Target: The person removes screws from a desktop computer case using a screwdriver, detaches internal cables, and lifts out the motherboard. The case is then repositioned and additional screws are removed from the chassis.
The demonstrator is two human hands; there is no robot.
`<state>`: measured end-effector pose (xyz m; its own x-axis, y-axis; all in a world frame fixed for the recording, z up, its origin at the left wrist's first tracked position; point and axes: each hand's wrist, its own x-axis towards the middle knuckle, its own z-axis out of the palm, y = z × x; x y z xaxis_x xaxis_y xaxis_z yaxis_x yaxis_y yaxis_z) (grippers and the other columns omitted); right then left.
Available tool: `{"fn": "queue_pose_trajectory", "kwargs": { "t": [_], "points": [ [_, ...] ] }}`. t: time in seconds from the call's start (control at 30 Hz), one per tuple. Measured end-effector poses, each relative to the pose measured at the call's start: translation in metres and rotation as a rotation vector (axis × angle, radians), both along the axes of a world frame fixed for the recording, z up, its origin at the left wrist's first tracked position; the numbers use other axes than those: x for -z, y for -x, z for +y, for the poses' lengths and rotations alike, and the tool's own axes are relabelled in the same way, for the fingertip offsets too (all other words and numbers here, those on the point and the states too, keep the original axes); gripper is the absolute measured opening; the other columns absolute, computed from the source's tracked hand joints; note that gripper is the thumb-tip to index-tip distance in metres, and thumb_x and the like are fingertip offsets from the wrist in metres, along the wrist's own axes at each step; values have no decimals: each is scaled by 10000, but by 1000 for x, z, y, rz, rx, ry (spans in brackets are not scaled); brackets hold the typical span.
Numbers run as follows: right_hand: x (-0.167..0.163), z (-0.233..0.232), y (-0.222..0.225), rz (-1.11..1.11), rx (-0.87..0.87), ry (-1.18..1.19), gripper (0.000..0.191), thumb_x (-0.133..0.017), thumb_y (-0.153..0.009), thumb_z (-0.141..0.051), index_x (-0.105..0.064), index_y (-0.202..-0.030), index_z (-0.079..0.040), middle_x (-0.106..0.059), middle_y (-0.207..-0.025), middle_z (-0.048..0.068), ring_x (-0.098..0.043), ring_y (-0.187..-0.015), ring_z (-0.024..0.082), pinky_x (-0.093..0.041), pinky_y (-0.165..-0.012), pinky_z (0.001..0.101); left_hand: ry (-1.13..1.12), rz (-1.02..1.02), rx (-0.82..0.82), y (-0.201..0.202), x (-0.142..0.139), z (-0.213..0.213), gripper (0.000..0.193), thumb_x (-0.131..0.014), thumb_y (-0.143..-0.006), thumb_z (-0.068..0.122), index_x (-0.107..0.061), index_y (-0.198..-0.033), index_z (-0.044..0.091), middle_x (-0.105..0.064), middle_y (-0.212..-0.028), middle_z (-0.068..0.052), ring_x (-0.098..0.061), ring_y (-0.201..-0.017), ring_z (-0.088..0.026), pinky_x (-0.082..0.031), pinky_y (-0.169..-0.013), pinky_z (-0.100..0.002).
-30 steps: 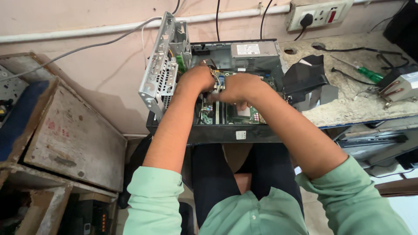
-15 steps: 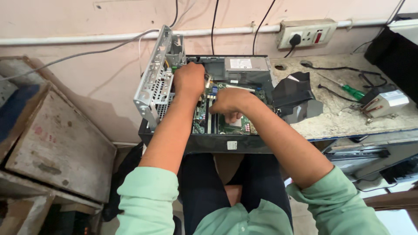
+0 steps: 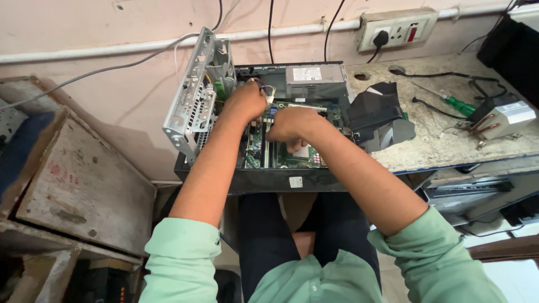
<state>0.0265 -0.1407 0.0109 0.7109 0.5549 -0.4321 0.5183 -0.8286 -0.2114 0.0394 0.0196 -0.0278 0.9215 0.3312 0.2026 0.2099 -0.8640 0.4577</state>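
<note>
Hands deep in an open computer case (image 3: 264,179) on the table's (image 3: 449,146) left end: left hand (image 3: 246,100) pinches cables at the far side, right hand (image 3: 292,123) curled, grip hidden; drive cage (image 3: 196,101) swung up for access.

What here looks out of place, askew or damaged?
The open computer case overhangs the person's lap, its metal drive cage swung up at a tilt. A heatsink and a green-handled screwdriver lie loose on the stone counter. Both the left hand and the right hand are inside. No damage shows.
</note>
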Motion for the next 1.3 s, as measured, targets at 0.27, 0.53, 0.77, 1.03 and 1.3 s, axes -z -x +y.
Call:
{"fn": "queue_pose_trajectory", "kwargs": {
  "t": [0.27, 0.53, 0.77, 1.03, 1.3],
  "points": [
    [-9, -2, 13, -43, 14, -37, 366, -587, -898, -395, -753, -820, -78, -779, -702, 68, -755, -594, 189, -610, -648, 331, -160, 89, -35, -10, 17, 4, 756, -595, -921, 170, -250, -1557, -46, -594, -1371, -270, -653, -1158, -432, -523, -975, -512],
    [-10, -4, 21, -99, -30, 11, 356, -578, -906, -387, -759, -825, -91, -753, -652, 59, -738, -562, 175, -600, -681, 310, -253, 298, 50, -10, 15, 7, 866, -599, -907, 295, -169, -1642, 138, -595, -1402, -235, -636, -1212, -396, -499, -1042, -473],
    [-13, -5, 23, -102, -38, 28, 383, -584, -904, -413, -754, -790, -89, -727, -622, 59, -728, -555, 182, -604, -662, 321, -59, 48, 52, -8, 13, 7, 508, -442, -1029, 462, -598, -1364, 113, -655, -1316, -224, -620, -1204, -429, -480, -1032, -527],
    [-16, -1, 28, -126, -53, 45, 384, -578, -911, -444, -752, -813, -117, -725, -618, 35, -736, -576, 173, -603, -694, 319, 58, 85, 43, -10, 5, 2, 623, -356, -1023, 523, -528, -1399, 58, -514, -1448, -226, -563, -1270, -440, -444, -1063, -512],
    [-12, 0, 24, -173, -86, 95, 412, -584, -919, -491, -766, -834, -131, -745, -643, 14, -737, -625, 134, -591, -737, 320, -14, 92, 152, -8, -1, -1, 736, -323, -1033, 539, -414, -1487, -32, -361, -1582, -246, -524, -1328, -413, -402, -1102, -460]
  ]
}}
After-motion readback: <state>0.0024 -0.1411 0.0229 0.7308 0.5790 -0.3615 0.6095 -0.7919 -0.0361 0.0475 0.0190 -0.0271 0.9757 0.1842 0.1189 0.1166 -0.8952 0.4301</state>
